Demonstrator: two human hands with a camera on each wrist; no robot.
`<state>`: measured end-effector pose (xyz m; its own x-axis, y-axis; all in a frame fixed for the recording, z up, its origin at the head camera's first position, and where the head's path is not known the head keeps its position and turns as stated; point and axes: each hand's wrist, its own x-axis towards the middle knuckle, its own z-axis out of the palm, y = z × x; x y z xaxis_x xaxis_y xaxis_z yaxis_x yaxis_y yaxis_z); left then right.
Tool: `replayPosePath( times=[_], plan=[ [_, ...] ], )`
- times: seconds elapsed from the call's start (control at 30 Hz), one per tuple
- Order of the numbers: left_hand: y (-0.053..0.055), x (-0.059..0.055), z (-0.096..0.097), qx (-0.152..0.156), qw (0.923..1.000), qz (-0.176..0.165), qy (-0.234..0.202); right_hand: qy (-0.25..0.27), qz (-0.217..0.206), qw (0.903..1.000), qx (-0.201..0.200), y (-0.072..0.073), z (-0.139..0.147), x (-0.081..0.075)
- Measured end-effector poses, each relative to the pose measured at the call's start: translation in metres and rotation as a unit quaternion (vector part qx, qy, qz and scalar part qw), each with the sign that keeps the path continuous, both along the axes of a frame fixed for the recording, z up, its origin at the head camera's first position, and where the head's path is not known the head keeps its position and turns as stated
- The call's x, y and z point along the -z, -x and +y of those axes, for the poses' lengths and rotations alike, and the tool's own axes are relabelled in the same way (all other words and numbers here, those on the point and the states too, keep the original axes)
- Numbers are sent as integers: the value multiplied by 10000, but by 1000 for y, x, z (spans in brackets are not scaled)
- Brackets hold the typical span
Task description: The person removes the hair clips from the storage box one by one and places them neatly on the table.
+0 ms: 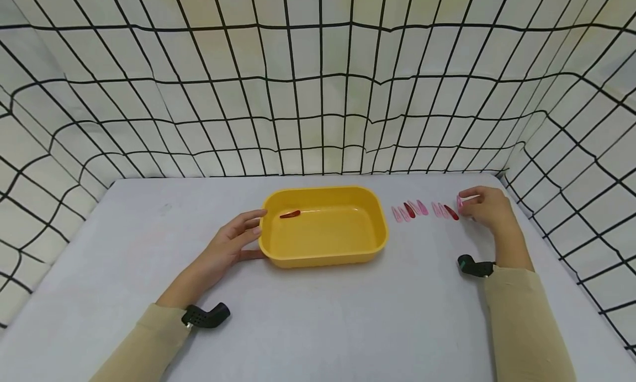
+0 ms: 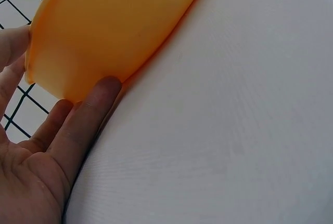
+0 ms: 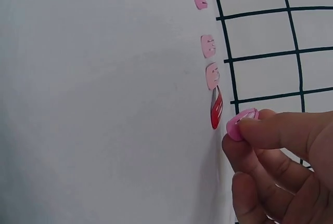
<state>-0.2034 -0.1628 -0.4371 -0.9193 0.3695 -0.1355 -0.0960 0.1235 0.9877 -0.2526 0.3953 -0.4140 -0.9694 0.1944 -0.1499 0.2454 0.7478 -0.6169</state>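
A yellow plastic tray stands on the table with one red hair clip lying inside it. At the tray's left end my left hand touches the rim and side wall with mostly straight fingers; the left wrist view shows a fingertip against the wall's lower edge. My right hand, at the far right, pinches a pink hair clip between thumb and fingers. Just left of it in the head view lies another red hair clip, beside two pale pink clips.
Another group of pink and red hair clips lies in a row between the tray and the right hand. A white cloth covers the table. A black wire grid rises behind the table and along both sides.
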Motion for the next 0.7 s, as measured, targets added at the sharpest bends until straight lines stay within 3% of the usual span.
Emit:
replayPosePath(
  times=[0.7],
  plan=[
    [1, 3, 1, 22, 10000, 17, 14, -150, -326, 9993, -52, -3, 4, 3]
  ],
)
